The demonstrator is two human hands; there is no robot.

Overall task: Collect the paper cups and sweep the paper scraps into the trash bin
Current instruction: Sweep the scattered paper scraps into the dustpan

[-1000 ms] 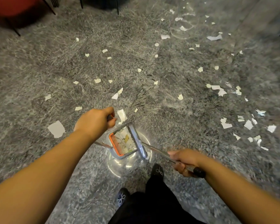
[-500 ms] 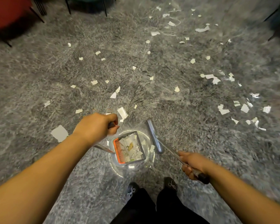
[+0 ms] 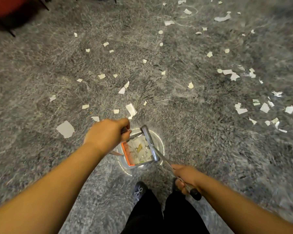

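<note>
Big scrap sits on the carpet left of your left hand, outside the pan's reach. Easy to leave behind if you only work forward.

Your left hand is closed around the dustpan handle. The dustpan hangs over the clear bin, loaded with paper, orange comb on its left edge. I can't tell how level the pan is. Tip it off-centre and the load lands back on the carpet instead of in the bin.

The broom head lies along the pan's right edge, touching it. Push too hard and you'll flick paper over the bin rim.

Your right hand is wrapped around the broom handle, low near its black end. With that long lever, small wrist moves swing the head wide.

Your foot is just behind the bin; a step forward could knock it.

Right side: a dense cluster of scraps well apart from the bin. Pile looks shaggy, so pieces will likely snag and need repeat strokes. No cups in view.
</note>
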